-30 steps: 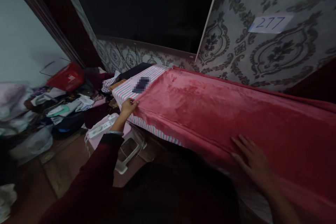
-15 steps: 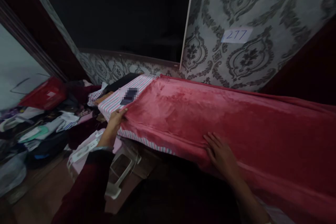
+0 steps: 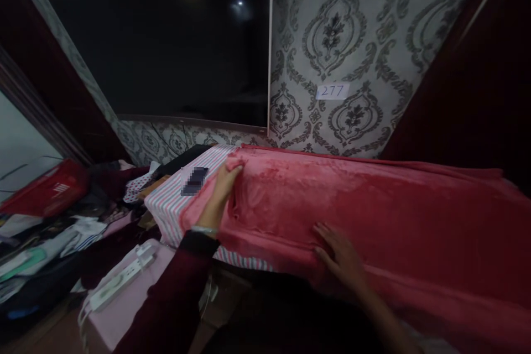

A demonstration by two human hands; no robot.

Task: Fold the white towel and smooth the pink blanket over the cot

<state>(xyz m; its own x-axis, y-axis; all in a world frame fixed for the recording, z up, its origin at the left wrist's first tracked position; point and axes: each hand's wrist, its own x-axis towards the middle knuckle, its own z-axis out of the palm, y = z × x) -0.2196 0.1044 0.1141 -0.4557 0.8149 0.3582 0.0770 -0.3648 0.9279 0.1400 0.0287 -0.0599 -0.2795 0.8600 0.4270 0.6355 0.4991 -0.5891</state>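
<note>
A red plush blanket [image 3: 290, 199] lies long and flat over a striped cloth [image 3: 164, 202]. My left hand [image 3: 223, 188] is closed on the blanket's left edge, thumb and fingers pinching a fold and lifting it a little. My right hand [image 3: 338, 249] rests palm down on the blanket near its front edge, fingers stretched out. Left of my left hand, a dark phone-like item [image 3: 194, 181], partly blurred out, lies on the striped cloth.
A large dark screen [image 3: 166, 44] hangs on the patterned wall, beside a paper marked 277 [image 3: 332, 91]. A power strip [image 3: 122, 282] sits on a pink stool [image 3: 124, 315]. Clothes [image 3: 83, 235] and a red bag [image 3: 47, 188] are heaped at left.
My left hand has moved from the blanket's front left corner back along its left edge, drawing that edge up and inward. My right hand stays on the blanket. The view has shifted.
</note>
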